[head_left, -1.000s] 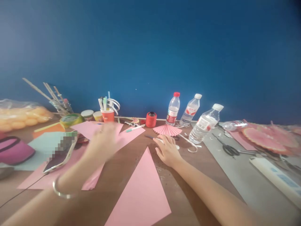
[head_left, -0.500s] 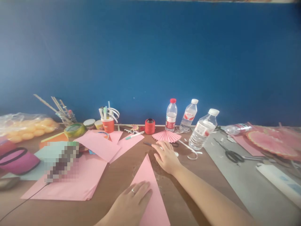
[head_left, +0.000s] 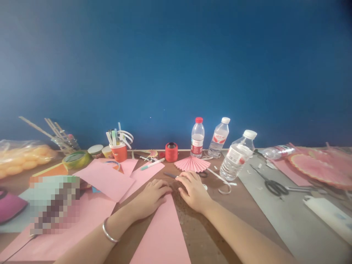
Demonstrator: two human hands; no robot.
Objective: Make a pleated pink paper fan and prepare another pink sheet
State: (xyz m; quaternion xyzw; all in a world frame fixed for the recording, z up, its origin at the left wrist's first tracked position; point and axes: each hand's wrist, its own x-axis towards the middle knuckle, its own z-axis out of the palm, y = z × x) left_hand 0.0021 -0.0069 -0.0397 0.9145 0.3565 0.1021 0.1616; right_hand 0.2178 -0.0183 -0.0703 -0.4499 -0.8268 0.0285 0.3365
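A folded pink paper [head_left: 165,234] lies on the brown table [head_left: 203,234], narrowing to a tip at the far end. My left hand [head_left: 151,198] rests at that tip, palm down, its fingers extended and covering the point. Just right of the tip, my right hand [head_left: 193,191] lies with its fingers spread on the table. Neither hand grips anything. Beyond my right hand is a pleated pink paper fan [head_left: 191,164]. A dark, thin tool [head_left: 169,175], partly hidden, lies by my right fingertips.
Three bottles stand behind, the nearest a tilted clear bottle [head_left: 237,156]. A red spool [head_left: 171,152] and an orange cup of pens [head_left: 119,152] are at the back. Pink sheets [head_left: 106,179] lie left. Black-handled scissors [head_left: 275,187] lie right on a grey mat [head_left: 264,220].
My left hand has moved forward along the folded paper to its tip. My right hand has stayed almost in place. The view has shifted slightly.
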